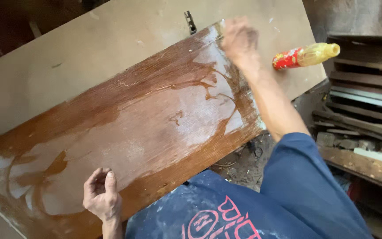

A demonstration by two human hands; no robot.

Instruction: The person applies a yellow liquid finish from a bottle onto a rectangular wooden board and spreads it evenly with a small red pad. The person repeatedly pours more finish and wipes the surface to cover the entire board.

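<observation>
A long brown wooden board (124,128) lies slanted on a larger pale sheet (89,48). Its surface is wet and glossy, with streaks of brown liquid and whitish patches. My left hand (101,195) rests on the board's near edge with its fingers curled in, and nothing shows in it. My right hand (239,39) is stretched out to the board's far right corner and is blurred by motion. I cannot make out whether it holds anything.
A plastic bottle (306,55) with a red label and yellowish contents lies on the pale sheet just right of my right hand. A small dark metal piece (190,22) sits beyond the board. Stacked wooden planks (368,102) fill the right side. Debris covers the floor (239,166).
</observation>
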